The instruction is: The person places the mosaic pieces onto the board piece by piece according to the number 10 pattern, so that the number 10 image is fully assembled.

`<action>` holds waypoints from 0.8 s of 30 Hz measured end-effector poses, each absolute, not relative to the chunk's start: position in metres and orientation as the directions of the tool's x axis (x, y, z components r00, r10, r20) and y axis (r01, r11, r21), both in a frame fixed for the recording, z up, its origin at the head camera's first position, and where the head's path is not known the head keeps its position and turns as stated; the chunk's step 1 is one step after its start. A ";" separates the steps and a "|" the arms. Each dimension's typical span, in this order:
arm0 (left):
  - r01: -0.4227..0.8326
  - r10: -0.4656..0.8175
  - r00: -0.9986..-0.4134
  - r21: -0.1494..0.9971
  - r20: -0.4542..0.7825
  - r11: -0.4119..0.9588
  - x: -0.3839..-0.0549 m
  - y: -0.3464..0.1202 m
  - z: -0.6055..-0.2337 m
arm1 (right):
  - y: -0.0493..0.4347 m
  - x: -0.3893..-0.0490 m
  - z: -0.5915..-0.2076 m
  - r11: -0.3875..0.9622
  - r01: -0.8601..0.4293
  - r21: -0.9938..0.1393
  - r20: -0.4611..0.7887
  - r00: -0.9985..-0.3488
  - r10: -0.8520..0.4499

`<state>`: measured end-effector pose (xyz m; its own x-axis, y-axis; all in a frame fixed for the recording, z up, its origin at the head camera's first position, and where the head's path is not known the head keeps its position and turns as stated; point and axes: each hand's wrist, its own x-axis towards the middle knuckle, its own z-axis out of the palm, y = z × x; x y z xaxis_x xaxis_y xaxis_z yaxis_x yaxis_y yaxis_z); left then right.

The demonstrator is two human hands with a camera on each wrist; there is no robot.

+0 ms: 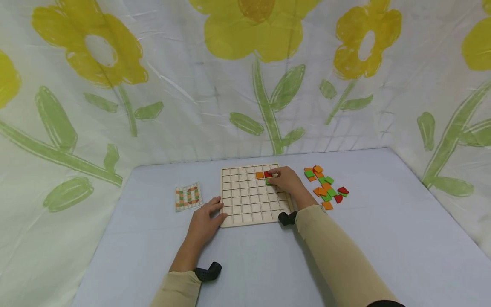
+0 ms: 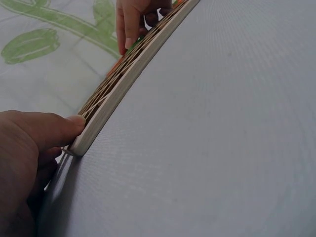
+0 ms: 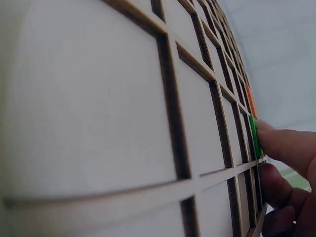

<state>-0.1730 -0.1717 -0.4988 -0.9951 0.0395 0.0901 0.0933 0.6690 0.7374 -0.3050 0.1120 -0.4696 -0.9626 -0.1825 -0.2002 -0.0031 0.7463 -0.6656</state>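
Note:
A square wooden grid board [image 1: 251, 198] lies on the table between both hands. My left hand [image 1: 204, 219] rests at its near left corner, the thumb [image 2: 64, 129] straight on the rim and the other fingers along the left side. Over the board's far right part, my right hand [image 1: 285, 179] reaches down to a few seated tiles. Its thumb [image 3: 284, 145] presses against a green tile [image 3: 255, 136]. The index finger lies at a red tile [image 1: 267, 174], partly covering it. Left of the red one sits an orange tile [image 1: 259, 175].
Loose orange, green [image 1: 331, 193] and red tiles are scattered on the table right of the board. A small pattern card [image 1: 189, 197] with a coloured grid lies to the left. Behind the table [image 1: 245, 264] hangs a white curtain [image 1: 184, 128] with painted yellow flowers.

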 end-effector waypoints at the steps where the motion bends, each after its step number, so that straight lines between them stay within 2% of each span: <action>1: 0.094 0.041 -0.995 0.738 0.089 0.669 -0.173 -0.172 -0.499 | 0.112 -0.305 -0.470 0.752 -0.009 -0.659 -0.203 -0.961 -0.189; 7: 0.097 0.043 -0.995 0.739 0.091 0.666 -0.173 -0.172 -0.499 | 0.115 -0.306 -0.472 0.734 -0.013 -0.679 -0.208 -0.955 -0.209; 13: 0.083 0.036 -0.996 0.738 0.080 0.669 -0.172 -0.172 -0.500 | 0.130 -0.298 -0.470 0.581 0.046 -0.813 -0.214 -0.951 -0.223; 17: 0.088 0.036 -0.996 0.740 0.085 0.667 -0.172 -0.171 -0.499 | 0.145 -0.285 -0.467 0.509 0.097 -0.855 -0.189 -0.973 -0.132; 24: 0.100 0.046 -0.995 0.734 0.093 0.672 -0.172 -0.173 -0.497 | 0.182 -0.268 -0.460 0.582 0.147 -0.800 -0.161 -0.987 0.028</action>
<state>-0.1724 -0.1729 -0.4972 -0.9946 0.0461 0.0931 0.0998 0.6717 0.7340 -0.2678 0.1819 -0.4603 -0.9866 0.0282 -0.1607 0.1469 0.5820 -0.7998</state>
